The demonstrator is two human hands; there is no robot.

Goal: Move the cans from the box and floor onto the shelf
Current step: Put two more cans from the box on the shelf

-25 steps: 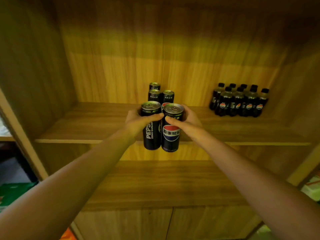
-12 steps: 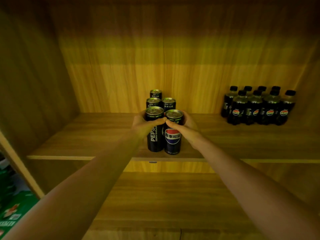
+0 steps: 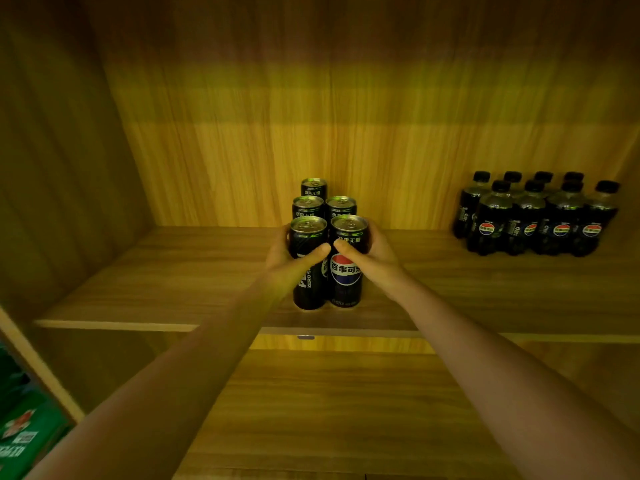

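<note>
Two hands grasp front cans: left hand [image 3: 289, 263] | right hand [image 3: 375, 256] | fingers hidden behind; rear cans [image 3: 313, 199] half-covered.

A cluster of small dark plastic cola bottles with black caps [image 3: 536, 216] stands upright in two rows against the wood-grain back panel [image 3: 346, 116]. A green printed carton [image 3: 24, 434] lies low and far left of the bottles, outside the cabinet's wooden side panel [image 3: 62, 168]. Its printing is too blurred to read.
</note>
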